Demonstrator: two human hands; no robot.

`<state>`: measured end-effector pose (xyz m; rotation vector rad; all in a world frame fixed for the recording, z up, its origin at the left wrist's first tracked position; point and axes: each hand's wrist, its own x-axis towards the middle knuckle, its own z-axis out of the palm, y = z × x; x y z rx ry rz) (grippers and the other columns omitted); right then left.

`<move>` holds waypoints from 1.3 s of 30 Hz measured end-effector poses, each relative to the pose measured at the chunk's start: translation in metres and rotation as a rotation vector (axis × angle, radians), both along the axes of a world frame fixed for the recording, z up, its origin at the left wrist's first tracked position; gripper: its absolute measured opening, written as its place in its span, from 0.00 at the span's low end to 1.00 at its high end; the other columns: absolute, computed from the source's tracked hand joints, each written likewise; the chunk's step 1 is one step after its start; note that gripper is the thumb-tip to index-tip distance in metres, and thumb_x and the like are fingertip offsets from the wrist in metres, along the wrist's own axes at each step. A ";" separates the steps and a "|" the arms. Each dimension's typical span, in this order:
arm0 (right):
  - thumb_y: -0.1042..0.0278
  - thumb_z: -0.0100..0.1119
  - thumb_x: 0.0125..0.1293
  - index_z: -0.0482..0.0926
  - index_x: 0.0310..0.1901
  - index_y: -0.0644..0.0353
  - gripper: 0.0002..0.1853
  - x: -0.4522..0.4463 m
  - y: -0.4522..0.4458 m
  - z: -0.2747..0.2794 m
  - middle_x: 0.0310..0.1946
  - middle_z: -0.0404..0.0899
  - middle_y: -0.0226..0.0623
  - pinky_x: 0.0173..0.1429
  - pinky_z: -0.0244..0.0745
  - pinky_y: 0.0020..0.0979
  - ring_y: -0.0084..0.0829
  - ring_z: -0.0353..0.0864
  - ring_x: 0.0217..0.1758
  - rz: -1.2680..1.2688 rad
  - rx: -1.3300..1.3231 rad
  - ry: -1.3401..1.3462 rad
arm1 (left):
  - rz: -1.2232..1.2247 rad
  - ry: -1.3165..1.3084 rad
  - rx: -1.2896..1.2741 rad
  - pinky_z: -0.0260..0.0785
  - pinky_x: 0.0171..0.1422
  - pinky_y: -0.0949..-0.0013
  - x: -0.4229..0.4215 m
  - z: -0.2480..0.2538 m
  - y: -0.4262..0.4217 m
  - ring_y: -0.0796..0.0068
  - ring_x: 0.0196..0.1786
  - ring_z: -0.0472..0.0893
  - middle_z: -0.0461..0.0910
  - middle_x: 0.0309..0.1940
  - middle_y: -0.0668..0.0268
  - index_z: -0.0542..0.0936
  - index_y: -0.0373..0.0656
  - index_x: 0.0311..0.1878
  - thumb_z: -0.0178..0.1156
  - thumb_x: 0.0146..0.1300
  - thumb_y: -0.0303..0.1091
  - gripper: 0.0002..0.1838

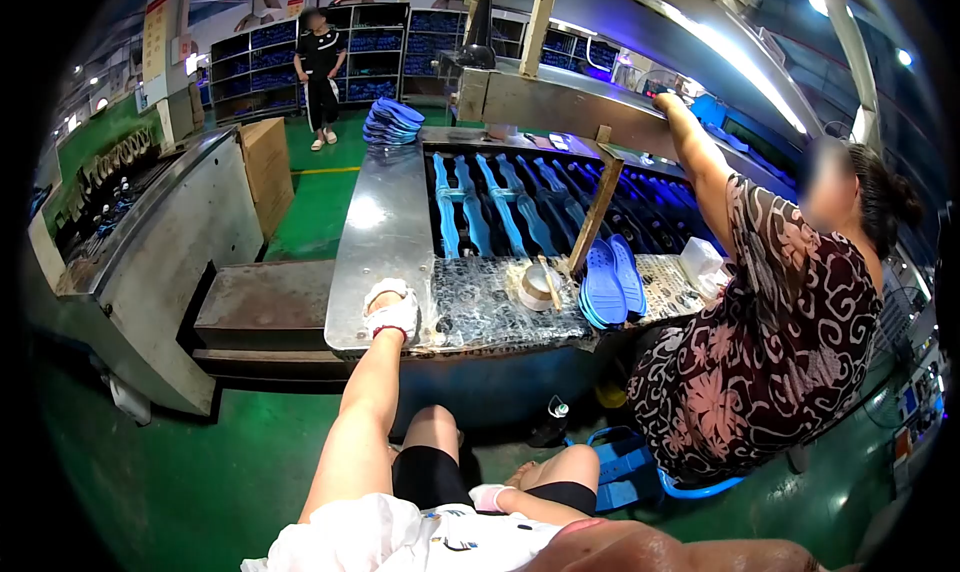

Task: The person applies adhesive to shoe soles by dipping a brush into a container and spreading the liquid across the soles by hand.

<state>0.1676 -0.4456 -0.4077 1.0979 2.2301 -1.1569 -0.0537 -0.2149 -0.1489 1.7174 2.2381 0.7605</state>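
Note:
My left hand point(391, 310), in a white glove with a red band at the wrist, rests on the bare metal corner of a long workbench point(375, 212). Its fingers lie on the surface, and nothing shows in them. Down at my lap, my right hand point(490, 497) wears a pale glove between my thighs; its fingers are mostly hidden. To the right of my left hand, a round pot point(538, 290) with a brush-like stick stands on the stained worktop. Beyond it are blue shoe soles point(603, 280), stacked and leaning together.
Blue strips point(478, 212) fill a sunken conveyor bed. More blue soles point(393, 122) are piled at its far end. A co-worker point(760, 322) sits right, one arm reaching to an upper shelf. Another person point(320, 67) stands by racks. A wooden post point(597, 207) rises mid-bench.

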 end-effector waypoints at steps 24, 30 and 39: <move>0.52 0.48 0.60 0.80 0.45 0.59 0.21 0.040 0.024 0.013 0.42 0.81 0.45 0.53 0.71 0.34 0.43 0.80 0.45 -0.384 -0.052 -0.014 | 0.055 -0.021 0.072 0.72 0.48 0.57 0.003 -0.018 0.011 0.50 0.43 0.80 0.80 0.39 0.52 0.81 0.42 0.38 0.53 0.58 0.46 0.17; 0.56 0.50 0.59 0.81 0.36 0.55 0.14 0.048 0.018 -0.010 0.30 0.82 0.35 0.40 0.75 0.35 0.34 0.80 0.34 -0.410 0.046 0.085 | 0.057 -0.022 0.082 0.72 0.47 0.57 0.007 -0.007 -0.002 0.50 0.42 0.80 0.80 0.39 0.52 0.81 0.42 0.37 0.53 0.58 0.46 0.17; 0.50 0.48 0.61 0.80 0.44 0.58 0.21 0.046 0.017 0.003 0.41 0.81 0.45 0.53 0.71 0.36 0.44 0.79 0.48 -0.359 -0.008 -0.013 | 0.007 0.001 0.044 0.71 0.48 0.55 0.004 -0.009 0.000 0.50 0.44 0.80 0.80 0.40 0.51 0.81 0.44 0.38 0.52 0.57 0.49 0.18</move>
